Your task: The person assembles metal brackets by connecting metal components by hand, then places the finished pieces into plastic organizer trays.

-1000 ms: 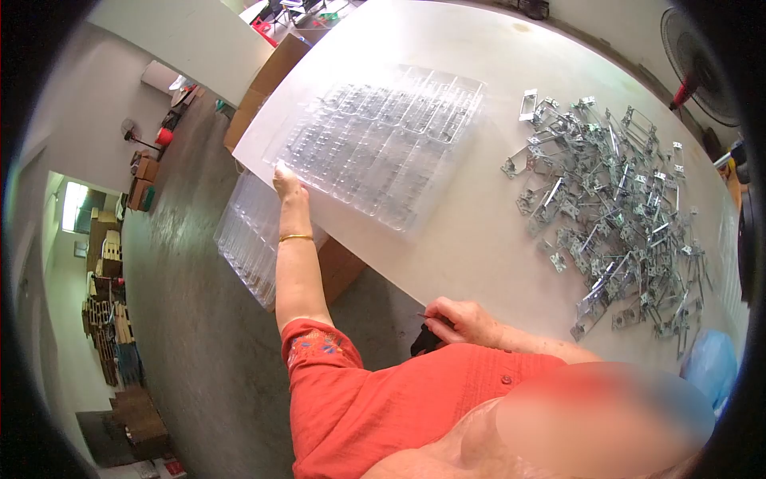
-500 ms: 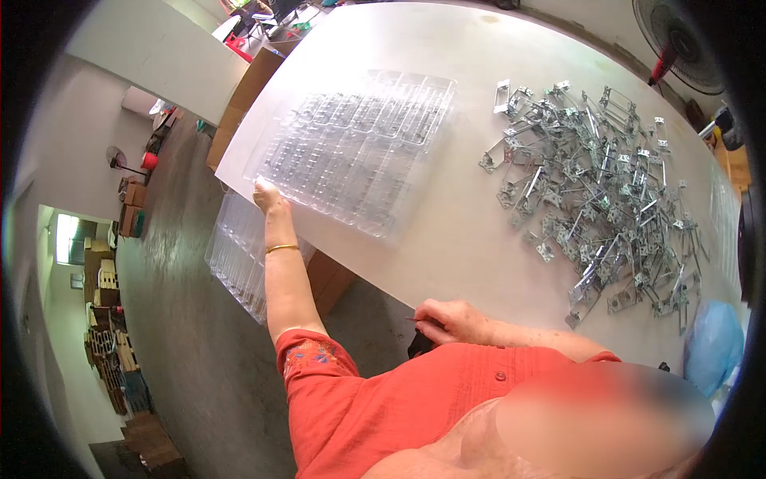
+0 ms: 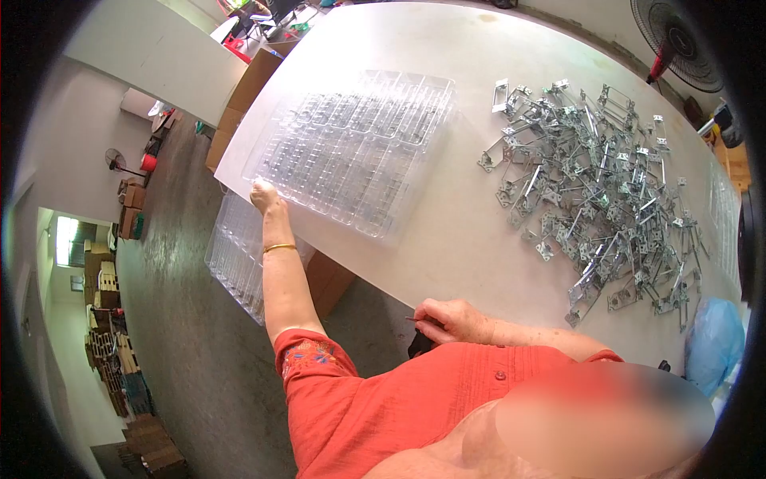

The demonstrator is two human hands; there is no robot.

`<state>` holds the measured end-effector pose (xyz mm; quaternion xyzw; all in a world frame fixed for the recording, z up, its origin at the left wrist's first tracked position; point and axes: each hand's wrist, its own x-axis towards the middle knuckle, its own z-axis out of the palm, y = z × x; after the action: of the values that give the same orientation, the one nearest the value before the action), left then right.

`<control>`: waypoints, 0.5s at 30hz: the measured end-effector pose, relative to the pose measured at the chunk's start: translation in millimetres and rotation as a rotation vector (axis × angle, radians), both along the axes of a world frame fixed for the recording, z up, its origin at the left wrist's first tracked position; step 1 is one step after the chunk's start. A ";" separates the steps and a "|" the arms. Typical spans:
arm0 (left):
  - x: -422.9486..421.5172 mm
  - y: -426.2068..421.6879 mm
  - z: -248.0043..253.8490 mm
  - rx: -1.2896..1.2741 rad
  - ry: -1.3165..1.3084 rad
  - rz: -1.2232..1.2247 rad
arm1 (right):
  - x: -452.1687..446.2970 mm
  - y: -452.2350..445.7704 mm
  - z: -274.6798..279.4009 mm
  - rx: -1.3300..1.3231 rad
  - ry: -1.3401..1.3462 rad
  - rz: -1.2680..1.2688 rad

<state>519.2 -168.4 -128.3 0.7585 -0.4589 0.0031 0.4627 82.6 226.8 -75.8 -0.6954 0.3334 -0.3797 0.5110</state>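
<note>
Clear plastic trays [image 3: 351,152] with rows of narrow compartments lie on the white table [image 3: 471,239], towards its left end. My left hand [image 3: 265,194] is closed on the near left corner of the trays, with my arm stretched out. At the table's front edge, my right hand [image 3: 455,321] is closed around a small dark tool [image 3: 420,342], whose thin tip sticks out to the left; most of it is hidden by the fingers. A large heap of metal brackets [image 3: 590,191] is spread over the right part of the table.
More clear trays [image 3: 235,255] sit below the table's left edge, by a cardboard box [image 3: 329,279]. Another carton [image 3: 243,104] stands at the far left corner. A blue plastic bag [image 3: 712,343] lies at the right, and a fan [image 3: 678,44] stands behind the table.
The whole view has shifted, so the table and its contents appear further left than a second ago. My left hand stays at the trays' corner, and my right hand keeps its hold.
</note>
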 end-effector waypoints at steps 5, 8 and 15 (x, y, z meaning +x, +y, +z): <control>-3.4 1.0 2.9 -0.042 0.151 -0.013 | -1.2 -0.5 3.5 0.011 0.004 0.002; -35.9 24.8 34.1 -0.052 0.343 -0.004 | -1.6 -1.2 3.4 0.008 0.008 0.008; -45.1 31.7 41.3 -0.174 0.822 -0.141 | -1.8 -0.8 6.3 0.024 0.009 0.009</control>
<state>474.2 -136.6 -87.0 0.6214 -0.2852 -0.2925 0.6686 80.8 226.0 -69.5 -0.6924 0.3370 -0.3702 0.5195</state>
